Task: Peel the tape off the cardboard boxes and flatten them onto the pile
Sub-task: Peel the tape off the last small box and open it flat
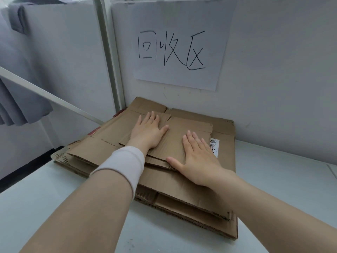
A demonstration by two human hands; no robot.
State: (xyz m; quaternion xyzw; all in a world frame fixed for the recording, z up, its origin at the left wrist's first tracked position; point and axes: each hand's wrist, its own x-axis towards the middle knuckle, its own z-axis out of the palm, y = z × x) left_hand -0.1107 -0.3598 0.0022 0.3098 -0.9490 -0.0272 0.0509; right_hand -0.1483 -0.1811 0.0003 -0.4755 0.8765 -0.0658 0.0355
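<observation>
From the head view, a pile of flattened cardboard (109, 132) lies at the centre of the frame on a pale table (282, 189), its far edge pushed up against a white wall (282, 70). On top of the pile sits a smaller flattened box (175, 141), lying a little askew to the sheets under it. Both hands rest palm down on this top box. The left hand (148, 131) lies on its far left part, fingers straight and slightly spread, thumb pointing to the right of the frame. The right hand (197, 156) lies nearer the bottom of the frame on the box's near right part, fingers straight and close together, with the thumb stretched out to the left along the box's near edge. Neither hand curls around anything. A light band of sleeve (124, 165) wraps the left forearm below the wrist. Just right of the right hand's fingers, a white printed label (214, 146) shows on a lower sheet of the pile. A thin red strip (94, 131) peeks out at the pile's left edge. On the wall above, in the upper centre, hangs a sheet of paper (179, 44) with three large handwritten characters. A white post (107, 52) runs up beside it, a white bar (45, 94) slants across the left of the frame, and grey cloth (18, 106) hangs at the far left.
</observation>
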